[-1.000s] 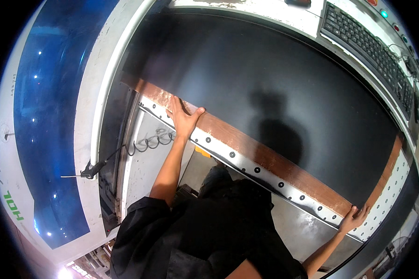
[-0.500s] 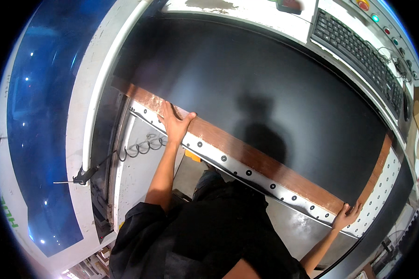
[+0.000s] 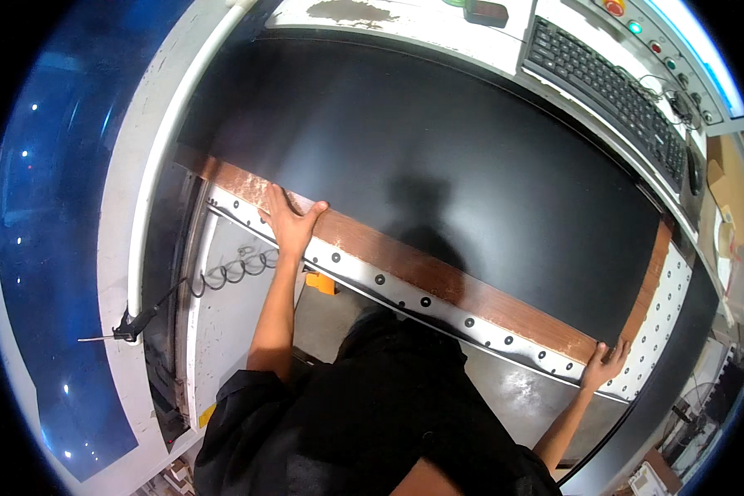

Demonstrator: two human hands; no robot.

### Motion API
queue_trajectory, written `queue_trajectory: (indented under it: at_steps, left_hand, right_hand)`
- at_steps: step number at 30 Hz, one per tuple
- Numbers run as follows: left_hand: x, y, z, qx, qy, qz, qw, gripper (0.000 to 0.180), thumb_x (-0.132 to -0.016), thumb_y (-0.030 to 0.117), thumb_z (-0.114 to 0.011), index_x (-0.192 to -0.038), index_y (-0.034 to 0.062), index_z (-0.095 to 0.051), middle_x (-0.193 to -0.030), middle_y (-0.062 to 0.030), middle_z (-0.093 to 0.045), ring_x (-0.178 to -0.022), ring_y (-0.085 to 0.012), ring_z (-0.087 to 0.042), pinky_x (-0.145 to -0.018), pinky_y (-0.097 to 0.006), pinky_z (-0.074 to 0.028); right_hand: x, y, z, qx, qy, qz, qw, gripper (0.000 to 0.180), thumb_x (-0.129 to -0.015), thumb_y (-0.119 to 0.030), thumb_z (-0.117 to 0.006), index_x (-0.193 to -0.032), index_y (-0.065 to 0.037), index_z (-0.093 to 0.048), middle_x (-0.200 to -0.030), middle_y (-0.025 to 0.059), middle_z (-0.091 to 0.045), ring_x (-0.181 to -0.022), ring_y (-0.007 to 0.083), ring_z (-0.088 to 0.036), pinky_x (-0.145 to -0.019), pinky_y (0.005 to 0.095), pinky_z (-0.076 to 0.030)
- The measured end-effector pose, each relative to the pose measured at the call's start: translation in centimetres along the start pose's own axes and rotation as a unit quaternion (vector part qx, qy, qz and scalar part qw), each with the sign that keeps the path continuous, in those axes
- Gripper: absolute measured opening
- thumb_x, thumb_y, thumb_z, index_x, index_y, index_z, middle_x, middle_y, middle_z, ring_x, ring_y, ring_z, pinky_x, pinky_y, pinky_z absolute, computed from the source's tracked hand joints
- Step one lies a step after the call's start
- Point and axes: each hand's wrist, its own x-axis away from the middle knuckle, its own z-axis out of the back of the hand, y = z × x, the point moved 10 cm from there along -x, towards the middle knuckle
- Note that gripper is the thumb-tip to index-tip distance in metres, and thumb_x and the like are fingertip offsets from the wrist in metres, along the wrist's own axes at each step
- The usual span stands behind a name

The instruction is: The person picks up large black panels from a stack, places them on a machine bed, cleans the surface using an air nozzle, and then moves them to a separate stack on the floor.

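A large black panel (image 3: 347, 140) lies flat in front of me. A brown wood-grain band (image 3: 388, 252) runs along its near side and up its right side; I cannot tell if the band is part of the panel. My left hand (image 3: 291, 225) rests on the band's left part, thumb and fingers spread, palm down. At the near right corner, my right hand (image 3: 605, 366) touches the band with thumb and fingers apart. Under the band shows a white table edge (image 3: 355, 263) dotted with black round fittings.
A black keyboard (image 3: 608, 99) and a mouse (image 3: 694, 169) lie beyond the panel, beside a button panel (image 3: 653, 45). At left stand a white tubular rail (image 3: 161, 157), a blue machine cover (image 3: 62, 248) and an air gun (image 3: 136, 324) with a coiled hose (image 3: 227, 271).
The whole view has shifted, so the panel and table appear farther left. Both hands stay at about the same places on the brown band.
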Motion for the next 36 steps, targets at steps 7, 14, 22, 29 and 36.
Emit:
queue_trajectory:
  at_steps: [7,14,22,29,36]
  left_hand:
    - [-0.1,-0.7,-0.7,0.006,0.001,-0.001,1.000,0.121,-0.073,0.069,-0.075,-0.150,-0.0134,-0.030,-0.160,-0.0299,-0.027,-0.153,-0.0365,-0.020,-0.123,-0.057,0.001]
    - [-0.3,-1.9,-1.1,0.003,0.023,-0.020,1.000,0.128,-0.073,0.082,-0.065,-0.150,-0.0140,-0.030,-0.160,-0.0306,-0.026,-0.153,-0.0390,-0.019,-0.121,-0.063,-0.002]
    - [-0.2,-0.9,-0.8,0.032,0.034,-0.021,0.999,0.129,-0.074,0.082,-0.064,-0.156,-0.0077,-0.019,-0.163,-0.0311,-0.016,-0.153,-0.0441,-0.010,-0.121,-0.062,-0.001]
    - [1.6,0.8,0.6,0.062,0.102,-0.151,0.981,0.096,-0.089,0.065,-0.062,-0.160,0.0113,-0.027,-0.163,-0.0325,-0.013,-0.152,-0.0493,-0.008,-0.118,-0.067,-0.005]
    - [3.2,3.8,1.0,0.041,0.105,-0.235,0.965,0.081,-0.094,0.063,-0.058,-0.152,0.0088,-0.043,-0.157,-0.0314,-0.032,-0.147,-0.0494,-0.026,-0.117,-0.065,-0.016]
  right_hand:
    - [0.5,0.0,0.9,0.006,0.026,-0.011,1.000,0.054,-0.086,-0.034,-0.076,-0.129,-0.003,-0.065,-0.143,0.0281,-0.051,-0.133,0.0446,-0.048,-0.111,0.0514,-0.037]
    - [-0.5,-2.6,2.3,0.001,0.061,-0.022,0.998,0.056,-0.083,-0.041,-0.078,-0.127,-0.007,-0.067,-0.136,0.0270,-0.057,-0.125,0.0447,-0.053,-0.106,0.0507,-0.041]
    - [6.1,-6.6,2.9,0.040,0.204,-0.196,0.958,0.063,-0.089,-0.039,-0.070,-0.134,0.002,-0.053,-0.127,0.0242,-0.060,-0.123,0.0403,-0.054,-0.107,0.0511,-0.037]
    - [14.9,-18.7,-4.0,0.005,0.156,-0.241,0.958,0.060,-0.097,-0.029,-0.055,-0.149,-0.002,-0.042,-0.159,0.0275,-0.028,-0.151,0.0476,-0.015,-0.120,0.0599,-0.015]
    - [16.7,-20.4,-2.8,-0.026,0.078,-0.233,0.969,0.056,-0.101,-0.034,-0.049,-0.150,-0.010,-0.040,-0.160,0.0276,-0.021,-0.150,0.0534,-0.005,-0.118,0.0670,-0.013]
